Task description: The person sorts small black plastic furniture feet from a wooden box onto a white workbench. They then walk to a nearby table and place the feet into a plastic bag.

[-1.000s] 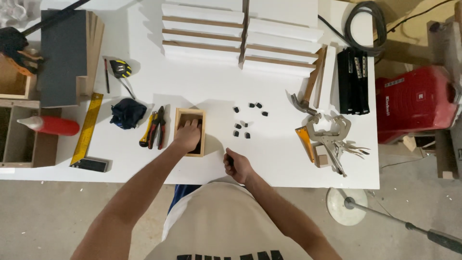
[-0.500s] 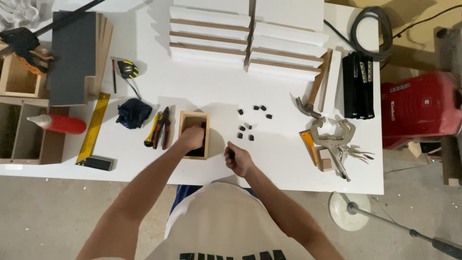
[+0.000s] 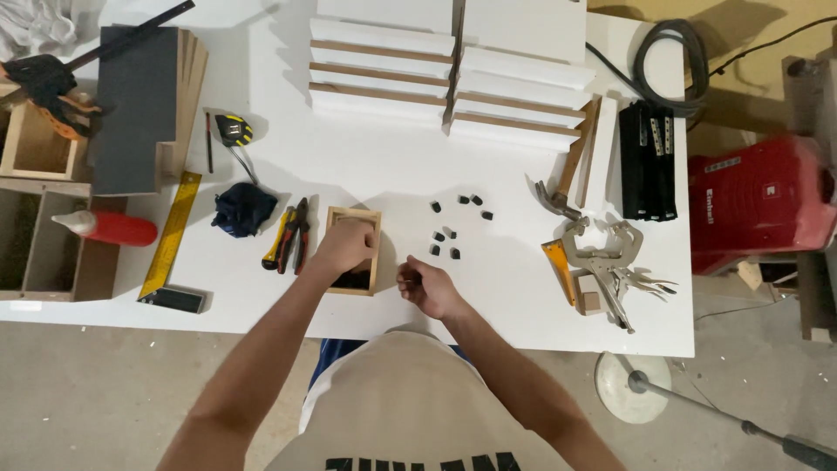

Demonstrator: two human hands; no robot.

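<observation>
My left hand [image 3: 344, 247] rests on top of a small open wooden box [image 3: 353, 218] near the front of the white table [image 3: 392, 166], its fingers pressing on the box's top. Just right of the box, my right hand [image 3: 425, 285] is closed in a loose fist; whether something small sits in it I cannot tell. Several small black pieces [image 3: 449, 231] lie scattered on the table beyond my right hand.
Pliers [image 3: 292, 234], a dark cloth [image 3: 242, 209], a tape measure [image 3: 234, 131], a yellow square [image 3: 170, 249] and a red bottle [image 3: 109, 228] lie left. White boards [image 3: 445, 78] are stacked at the back. A hammer [image 3: 567, 170], locking clamps [image 3: 610, 262], a black case [image 3: 649, 161] and a red machine [image 3: 754, 201] sit right.
My right hand has drawn slightly toward the table's front edge. My left hand stays on the wooden box.
</observation>
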